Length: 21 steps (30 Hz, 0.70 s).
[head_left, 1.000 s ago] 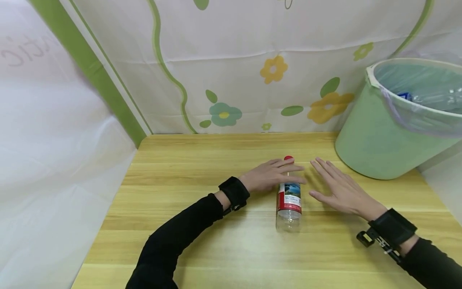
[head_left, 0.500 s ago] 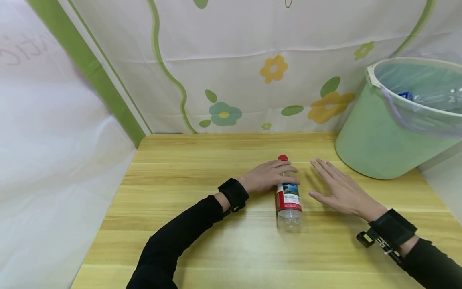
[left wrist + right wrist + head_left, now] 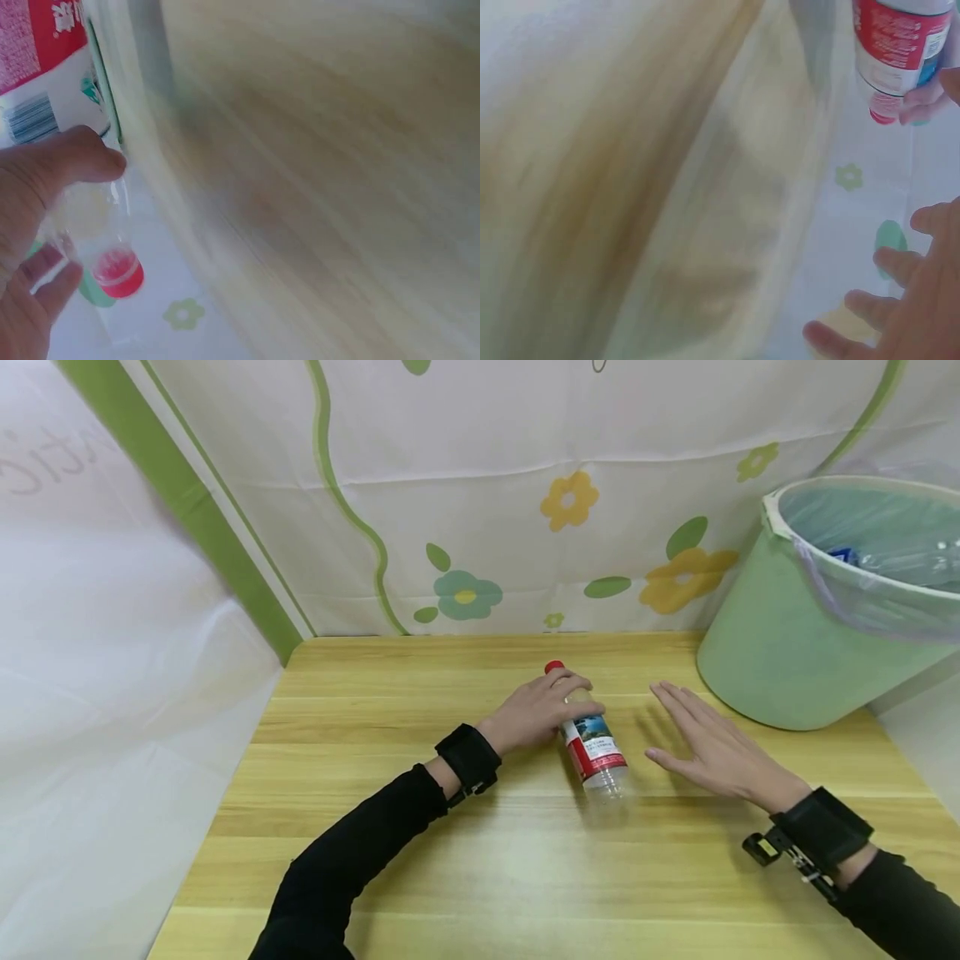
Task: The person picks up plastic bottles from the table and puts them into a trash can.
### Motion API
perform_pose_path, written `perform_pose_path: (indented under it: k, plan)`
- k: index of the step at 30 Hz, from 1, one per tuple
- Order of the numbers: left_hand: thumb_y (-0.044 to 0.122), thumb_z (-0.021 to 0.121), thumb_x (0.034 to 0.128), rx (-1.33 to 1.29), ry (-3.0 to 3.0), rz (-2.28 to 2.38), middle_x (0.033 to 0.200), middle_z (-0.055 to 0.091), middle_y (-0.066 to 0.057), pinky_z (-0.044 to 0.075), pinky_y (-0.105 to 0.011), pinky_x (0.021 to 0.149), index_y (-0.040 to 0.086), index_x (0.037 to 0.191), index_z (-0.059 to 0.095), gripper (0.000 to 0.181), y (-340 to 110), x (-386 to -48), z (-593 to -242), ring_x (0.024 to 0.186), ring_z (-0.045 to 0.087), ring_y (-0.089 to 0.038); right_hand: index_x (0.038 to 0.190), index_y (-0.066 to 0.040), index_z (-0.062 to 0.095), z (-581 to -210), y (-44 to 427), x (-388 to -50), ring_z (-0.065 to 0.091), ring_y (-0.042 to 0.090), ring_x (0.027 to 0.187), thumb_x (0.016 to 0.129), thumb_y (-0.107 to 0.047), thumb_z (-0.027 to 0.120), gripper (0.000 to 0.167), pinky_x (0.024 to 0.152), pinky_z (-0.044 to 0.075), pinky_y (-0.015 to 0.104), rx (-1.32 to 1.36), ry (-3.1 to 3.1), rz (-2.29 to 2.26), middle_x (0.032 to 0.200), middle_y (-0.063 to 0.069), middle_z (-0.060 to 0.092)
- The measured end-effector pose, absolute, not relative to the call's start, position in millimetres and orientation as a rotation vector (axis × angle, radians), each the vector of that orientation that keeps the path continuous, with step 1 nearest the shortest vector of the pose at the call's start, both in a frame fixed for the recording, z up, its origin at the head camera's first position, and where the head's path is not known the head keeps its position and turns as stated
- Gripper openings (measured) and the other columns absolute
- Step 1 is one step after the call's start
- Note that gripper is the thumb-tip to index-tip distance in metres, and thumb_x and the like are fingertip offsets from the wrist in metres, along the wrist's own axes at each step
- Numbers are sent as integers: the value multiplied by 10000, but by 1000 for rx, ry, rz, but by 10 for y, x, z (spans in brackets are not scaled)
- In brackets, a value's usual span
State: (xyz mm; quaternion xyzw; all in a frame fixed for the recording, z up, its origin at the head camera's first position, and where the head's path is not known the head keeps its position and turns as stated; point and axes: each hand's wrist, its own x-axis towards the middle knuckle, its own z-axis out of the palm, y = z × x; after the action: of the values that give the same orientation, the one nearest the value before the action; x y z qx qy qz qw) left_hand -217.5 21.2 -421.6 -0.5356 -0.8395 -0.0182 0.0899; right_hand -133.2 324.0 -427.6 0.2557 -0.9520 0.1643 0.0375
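Note:
A clear plastic bottle (image 3: 594, 750) with a red cap and a red, white and blue label is tilted above the wooden tabletop, its cap toward the back left. My left hand (image 3: 536, 708) grips it around the upper part, thumb on one side and fingers over the other, as the left wrist view also shows with the red cap (image 3: 118, 273) beyond the fingertips. To the right of the bottle, my right hand (image 3: 716, 747) is held flat with straight fingers, apart from it. In the right wrist view its fingers (image 3: 896, 266) are spread and touch nothing.
A pale green bin (image 3: 810, 635) with a clear liner stands at the back right; a clear plastic bottle (image 3: 907, 564) lies in it. Behind the wooden table (image 3: 420, 693) hangs a flowered curtain (image 3: 480, 510). A white sheet (image 3: 112, 693) is at the left.
My left hand has closed around the bottle and moved it up and to the left, turning its cap toward the left. The right hand has barely moved.

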Motion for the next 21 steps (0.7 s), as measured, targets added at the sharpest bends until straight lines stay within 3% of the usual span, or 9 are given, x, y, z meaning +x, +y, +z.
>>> perform_pose_path:
  k: [5, 13, 21]
  plan:
    - [195, 808, 900, -1465, -2531, -26, 1459, 478, -108, 483, -395, 982, 317, 1414, 587, 573, 217, -2101, -4166, 1303, 413, -316, 1649, -135, 132, -4190, 3240, -1341, 193, 421, 1484, 961, -441, 687, 936, 1132, 232, 641, 767, -2915, 519, 1657, 189, 174]
    - [135, 699, 981, -1194, -2564, 128, 1321, 529, -126, 554, -345, 833, 299, 1387, 608, 447, 356, -1951, -4144, 1173, 488, -340, 1652, -178, 142, -4086, 3178, -1302, 223, 430, 1472, 942, -472, 703, 952, 1113, 250, 663, 756, -2923, 527, 1653, 171, 204]
    - [266, 675, 1004, -1032, -2644, 307, 1280, 569, -105, 510, -332, 863, 352, 1424, 586, 438, 571, -1796, -4088, 1027, 514, -287, 1637, -126, 209, -4057, 3104, -1258, 316, 454, 1423, 880, -505, 763, 1012, 1053, 319, 695, 798, -2903, 476, 1611, 200, 298]
